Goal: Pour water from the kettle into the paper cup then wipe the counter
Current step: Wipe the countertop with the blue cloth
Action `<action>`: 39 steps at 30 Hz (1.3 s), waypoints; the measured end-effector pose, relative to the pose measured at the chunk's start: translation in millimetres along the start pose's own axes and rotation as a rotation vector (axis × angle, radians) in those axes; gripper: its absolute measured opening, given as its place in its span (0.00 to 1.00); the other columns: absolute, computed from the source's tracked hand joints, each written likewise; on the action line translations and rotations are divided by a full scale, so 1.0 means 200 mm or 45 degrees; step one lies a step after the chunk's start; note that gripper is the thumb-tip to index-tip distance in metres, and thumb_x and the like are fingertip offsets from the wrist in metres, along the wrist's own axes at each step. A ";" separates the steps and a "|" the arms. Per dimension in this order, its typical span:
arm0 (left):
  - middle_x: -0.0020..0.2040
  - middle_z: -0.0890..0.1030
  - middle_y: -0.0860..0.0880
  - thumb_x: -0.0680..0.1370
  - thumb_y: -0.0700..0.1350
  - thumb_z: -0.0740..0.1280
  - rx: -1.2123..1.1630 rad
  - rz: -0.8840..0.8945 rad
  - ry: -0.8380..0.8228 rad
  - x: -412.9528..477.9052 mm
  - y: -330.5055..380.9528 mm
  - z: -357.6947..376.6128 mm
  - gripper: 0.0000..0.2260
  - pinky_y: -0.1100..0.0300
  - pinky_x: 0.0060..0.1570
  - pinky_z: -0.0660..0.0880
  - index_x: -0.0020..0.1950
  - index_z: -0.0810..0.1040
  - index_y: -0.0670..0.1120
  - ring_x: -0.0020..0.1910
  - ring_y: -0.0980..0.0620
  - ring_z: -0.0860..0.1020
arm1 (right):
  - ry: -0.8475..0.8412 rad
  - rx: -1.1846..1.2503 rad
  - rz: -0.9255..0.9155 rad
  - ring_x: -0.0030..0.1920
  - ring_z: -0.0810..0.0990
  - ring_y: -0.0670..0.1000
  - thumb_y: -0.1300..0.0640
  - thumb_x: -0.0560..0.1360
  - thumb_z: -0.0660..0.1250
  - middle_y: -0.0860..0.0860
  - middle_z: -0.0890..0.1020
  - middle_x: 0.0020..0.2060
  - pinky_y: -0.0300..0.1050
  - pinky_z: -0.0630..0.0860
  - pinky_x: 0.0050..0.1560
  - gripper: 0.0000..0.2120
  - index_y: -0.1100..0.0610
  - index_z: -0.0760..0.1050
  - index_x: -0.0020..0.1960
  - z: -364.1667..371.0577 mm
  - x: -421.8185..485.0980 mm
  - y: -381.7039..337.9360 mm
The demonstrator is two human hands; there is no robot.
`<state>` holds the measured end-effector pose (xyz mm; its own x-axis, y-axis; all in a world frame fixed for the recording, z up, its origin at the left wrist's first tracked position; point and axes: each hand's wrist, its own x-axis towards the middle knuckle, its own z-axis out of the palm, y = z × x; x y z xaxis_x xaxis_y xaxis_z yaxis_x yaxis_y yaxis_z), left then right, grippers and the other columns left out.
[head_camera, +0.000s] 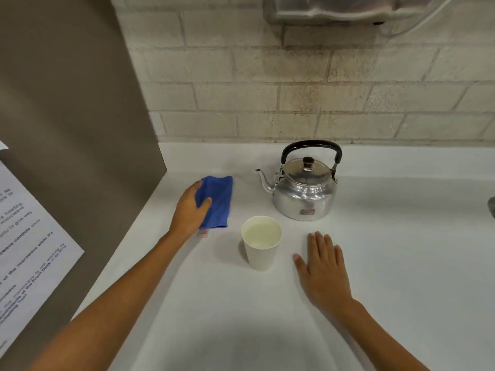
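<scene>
Blue cloth (217, 200) in left hand (189, 210) | right hand (322, 271) flat | cup (261, 243) between

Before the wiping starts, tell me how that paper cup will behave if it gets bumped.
The paper cup looks nearly full, so it probably sloshes over at a nudge. Its base is narrower than its rim, so it may tip. Thin paper walls would likely buckle if squeezed.

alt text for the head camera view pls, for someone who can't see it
On a white counter, the left hand grips a folded blue cloth while the right hand lies flat and open beside a paper cup holding water. A metal kettle, lid on and spout pointing left, stands behind the cup against a brick wall.
</scene>
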<state>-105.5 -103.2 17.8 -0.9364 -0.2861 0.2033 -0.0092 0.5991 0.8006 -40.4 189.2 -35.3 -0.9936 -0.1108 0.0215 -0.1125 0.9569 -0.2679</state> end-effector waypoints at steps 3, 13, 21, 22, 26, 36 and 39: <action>0.72 0.65 0.41 0.78 0.47 0.60 0.242 0.022 -0.132 0.19 -0.04 0.11 0.24 0.52 0.69 0.62 0.72 0.59 0.41 0.70 0.43 0.64 | -0.003 -0.082 0.010 0.76 0.42 0.54 0.39 0.75 0.32 0.55 0.45 0.77 0.52 0.41 0.76 0.34 0.57 0.39 0.75 0.03 0.00 0.00; 0.77 0.46 0.43 0.80 0.54 0.46 0.909 -0.003 -0.394 0.35 -0.14 0.39 0.26 0.49 0.74 0.43 0.75 0.45 0.44 0.75 0.42 0.44 | 0.024 -0.084 0.019 0.76 0.38 0.52 0.41 0.76 0.34 0.54 0.42 0.77 0.52 0.37 0.75 0.32 0.57 0.37 0.75 0.05 0.00 -0.01; 0.75 0.44 0.57 0.80 0.52 0.48 0.659 0.870 -0.794 -0.03 -0.14 0.31 0.23 0.68 0.71 0.37 0.73 0.42 0.53 0.74 0.59 0.41 | 0.011 -0.092 0.011 0.76 0.39 0.52 0.39 0.73 0.31 0.53 0.42 0.77 0.51 0.38 0.76 0.35 0.56 0.38 0.75 0.04 0.00 -0.01; 0.74 0.44 0.61 0.80 0.55 0.45 0.595 0.863 -0.853 -0.04 -0.14 0.24 0.22 0.71 0.70 0.36 0.72 0.42 0.56 0.73 0.62 0.39 | 0.010 -0.092 0.012 0.76 0.39 0.52 0.39 0.72 0.30 0.53 0.43 0.77 0.51 0.38 0.75 0.36 0.56 0.38 0.75 0.04 0.00 -0.01; 0.77 0.46 0.52 0.81 0.50 0.43 0.911 0.679 -0.782 0.10 -0.08 0.29 0.21 0.57 0.74 0.42 0.74 0.45 0.52 0.75 0.52 0.41 | 0.012 -0.077 0.018 0.76 0.41 0.52 0.40 0.76 0.35 0.54 0.44 0.77 0.53 0.40 0.76 0.33 0.56 0.40 0.75 0.04 0.00 -0.02; 0.73 0.42 0.66 0.78 0.59 0.39 0.677 0.662 -0.675 -0.30 -0.26 -0.01 0.19 0.69 0.70 0.35 0.69 0.38 0.67 0.73 0.63 0.37 | 0.030 -0.074 0.002 0.77 0.44 0.53 0.42 0.78 0.41 0.55 0.48 0.77 0.54 0.43 0.76 0.31 0.57 0.44 0.76 0.04 0.00 -0.01; 0.76 0.45 0.57 0.81 0.53 0.44 0.788 0.342 -0.526 -0.18 -0.26 -0.01 0.20 0.61 0.73 0.41 0.72 0.44 0.59 0.75 0.54 0.42 | 0.029 -0.112 0.001 0.77 0.45 0.54 0.42 0.78 0.41 0.56 0.49 0.77 0.55 0.45 0.76 0.32 0.58 0.44 0.76 0.04 0.00 -0.02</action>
<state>-70.9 -124.9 -30.3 -0.9876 0.1555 0.0219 0.1555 0.9502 0.2702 -40.5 183.9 -41.5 -0.9935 -0.1050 0.0433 -0.1112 0.9769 -0.1826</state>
